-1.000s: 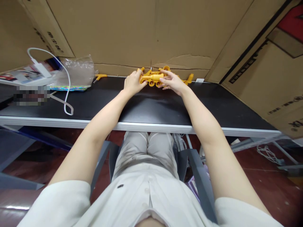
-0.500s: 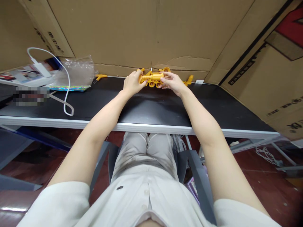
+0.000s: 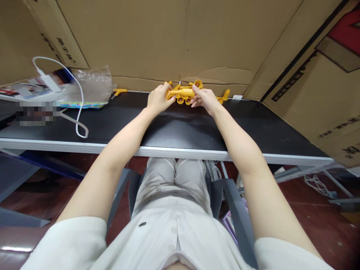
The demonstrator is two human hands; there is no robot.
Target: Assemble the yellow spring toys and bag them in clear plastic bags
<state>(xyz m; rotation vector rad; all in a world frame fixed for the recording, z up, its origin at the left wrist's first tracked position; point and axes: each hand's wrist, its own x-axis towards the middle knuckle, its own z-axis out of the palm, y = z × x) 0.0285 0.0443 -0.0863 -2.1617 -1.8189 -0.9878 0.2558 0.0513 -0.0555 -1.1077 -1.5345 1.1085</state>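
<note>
A yellow plastic piece (image 3: pixel 186 92) with a ribbed barrel and a thinner stem lies sideways between my hands over the back of the black table; I cannot tell its exact kind. My left hand (image 3: pixel 159 99) is closed around its left, stem end. At the barrel's right end, my right hand (image 3: pixel 206 99) has its thumb and fingers curled against it. Behind and below it sit more yellow plastic parts with round cups (image 3: pixel 197 83), partly hidden by my hands. Another yellow part (image 3: pixel 224 96) shows just right of my right hand.
A yellow-handled corkscrew (image 3: pixel 120 91) lies at the back left, beside a clear plastic bag (image 3: pixel 94 86). Farther left are a white cable (image 3: pixel 82 101) and a white adapter (image 3: pixel 50 81). Cardboard (image 3: pixel 157 41) walls in the black table (image 3: pixel 180 129) at the back and right.
My right hand's fingers have shifted on the barrel's right end, curling in and uncovering more of it. My left hand and the yellow piece have barely moved.
</note>
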